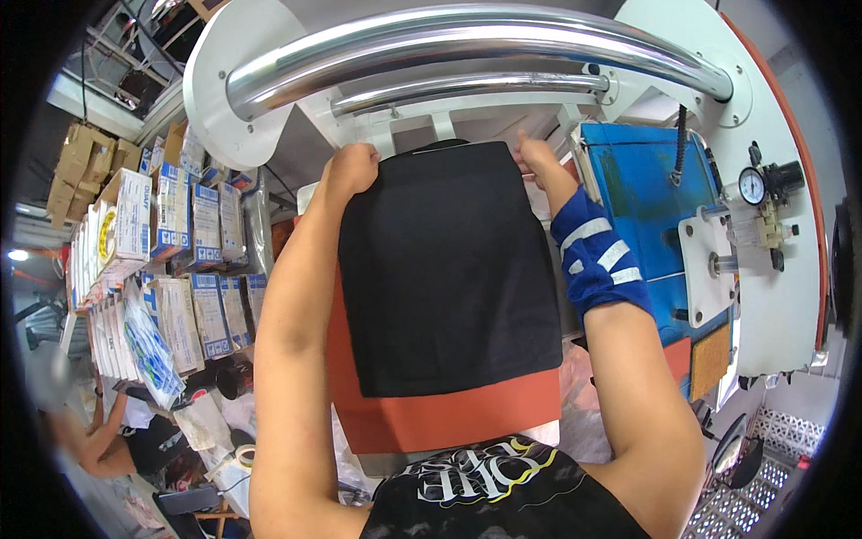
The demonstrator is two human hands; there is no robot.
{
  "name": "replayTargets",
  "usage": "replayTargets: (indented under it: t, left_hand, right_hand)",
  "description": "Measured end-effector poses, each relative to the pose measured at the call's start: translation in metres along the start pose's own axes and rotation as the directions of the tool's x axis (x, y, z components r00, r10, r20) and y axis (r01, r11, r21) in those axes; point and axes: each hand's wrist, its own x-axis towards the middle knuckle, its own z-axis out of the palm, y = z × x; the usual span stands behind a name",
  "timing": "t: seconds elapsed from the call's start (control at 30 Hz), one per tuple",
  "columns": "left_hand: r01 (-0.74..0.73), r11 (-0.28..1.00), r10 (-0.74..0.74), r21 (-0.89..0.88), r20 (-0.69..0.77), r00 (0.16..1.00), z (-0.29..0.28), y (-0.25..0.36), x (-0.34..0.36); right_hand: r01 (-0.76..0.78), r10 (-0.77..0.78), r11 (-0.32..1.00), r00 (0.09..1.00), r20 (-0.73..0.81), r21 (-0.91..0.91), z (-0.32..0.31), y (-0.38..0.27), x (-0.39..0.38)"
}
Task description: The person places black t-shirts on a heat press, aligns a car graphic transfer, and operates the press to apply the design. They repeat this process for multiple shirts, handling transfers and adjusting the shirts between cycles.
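A black piece of cloth (449, 278), perhaps a garment, lies flat over an orange-red pad (467, 422) in front of me. The pad shows below the cloth and along its left side. At the cloth's far left corner, my left hand (356, 167) is closed on the edge. My right hand (537, 156) is at the far right corner, its fingers curled at the edge and partly hidden. A blue band with pale strips (597, 251) wraps my right forearm.
Thick chrome bars (485, 49) of a white machine cross beyond the cloth. At right are a blue plate (642, 198) and a pressure gauge (752, 186). Cartons (171, 211) fill shelves at left; below them another person's arm (103, 431) shows.
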Motion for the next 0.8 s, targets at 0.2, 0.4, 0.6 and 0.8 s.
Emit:
replayTargets:
  t: [0.2,0.4,0.6,0.8]
  left_hand:
    - [0.029,0.993,-0.011,-0.115,0.153,0.988,-0.003,0.004,-0.001]
    - [0.126,0.986,-0.137,-0.109,-0.101,0.985,-0.009,0.031,-0.004]
    - [-0.118,0.992,0.127,0.048,-0.308,0.943,0.009,0.051,0.001]
    - [0.042,0.995,-0.042,0.085,0.002,0.999,0.002,0.039,-0.028]
  right_hand:
    - [-0.136,-0.035,0.907,0.919,0.393,0.399,-0.002,0.065,-0.014]
    - [0.339,-0.317,0.940,0.908,-0.273,0.038,-0.010,0.050,-0.008]
    - [0.437,-0.710,0.691,0.563,-0.424,-0.575,0.002,-0.003,-0.048]
    - [0.499,-0.680,0.532,0.733,0.006,-0.684,0.027,-0.005,-0.078]
